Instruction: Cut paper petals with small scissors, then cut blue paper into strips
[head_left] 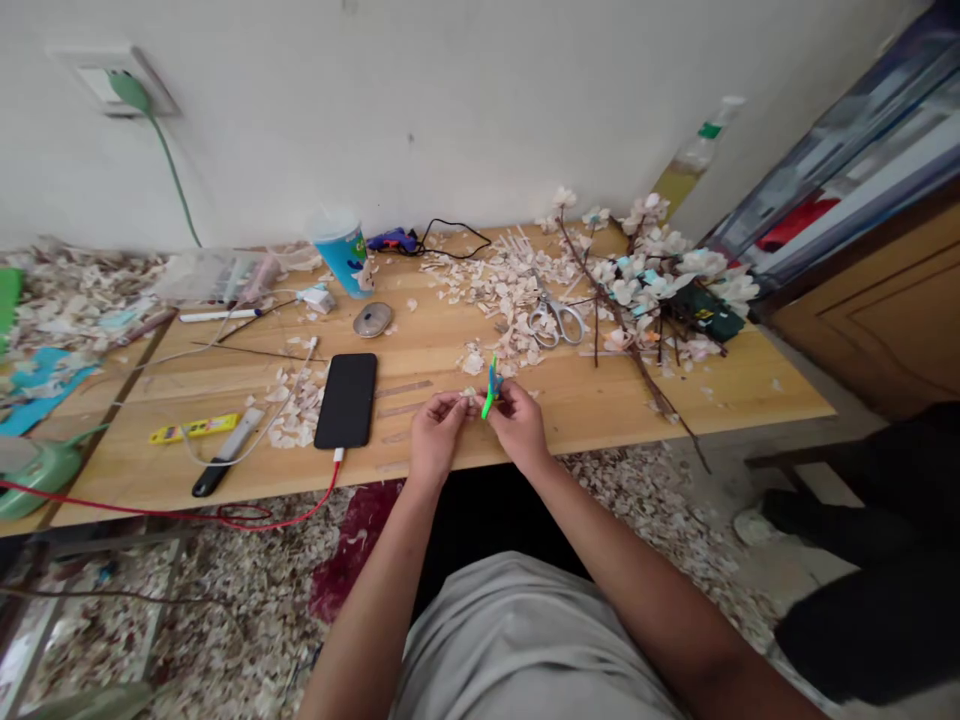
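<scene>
Left hand (437, 432) at frame centre: fingertips pinched on a small pale piece (469, 395). Right hand (520, 422) just right of it: fingers closed on a green-and-blue tool (491, 388), which sits right beside the piece, over the front edge of the table (442, 350). Exact contact between tool and piece too small to tell.

Containers:
- Clear plastic box (214, 277), left of upper centre: pale and dark items inside, too blurred to ID.
- Blue printed cup (341, 258), upper centre, upright; can't see what's in it.
- Bottle (694, 155), upper right: yellowish liquid in the lower part, base hidden behind white flowers (645, 275).
- Small round grey dish or lid (373, 319), below the cup; can't tell which.

Scissors (556, 322) lie against loose petals (510, 290), right of centre. Black phone (346, 400) left of the hands, red cable (319, 505) plugged in.
</scene>
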